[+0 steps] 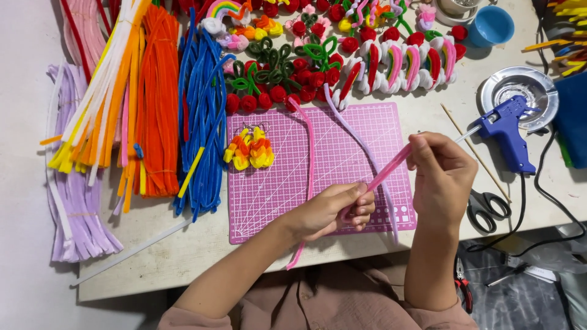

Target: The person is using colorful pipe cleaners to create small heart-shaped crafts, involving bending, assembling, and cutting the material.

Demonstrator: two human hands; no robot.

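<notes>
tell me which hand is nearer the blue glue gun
Right. The right hand is just left of the blue glue gun, by its nozzle; the left hand is lower and farther left over the pink cutting mat.

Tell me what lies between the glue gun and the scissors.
Head view: a thin wooden stick crosses the bare tabletop between the blue glue gun and the scissors.

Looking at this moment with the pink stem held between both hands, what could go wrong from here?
1. The blue glue gun lies close beside the right hand; its nozzle could burn that hand if hot.
2. The pink pipe cleaner is held taut between the right hand and the left hand; it may kink.
3. The black cord trails off the table edge and could snag.
</notes>
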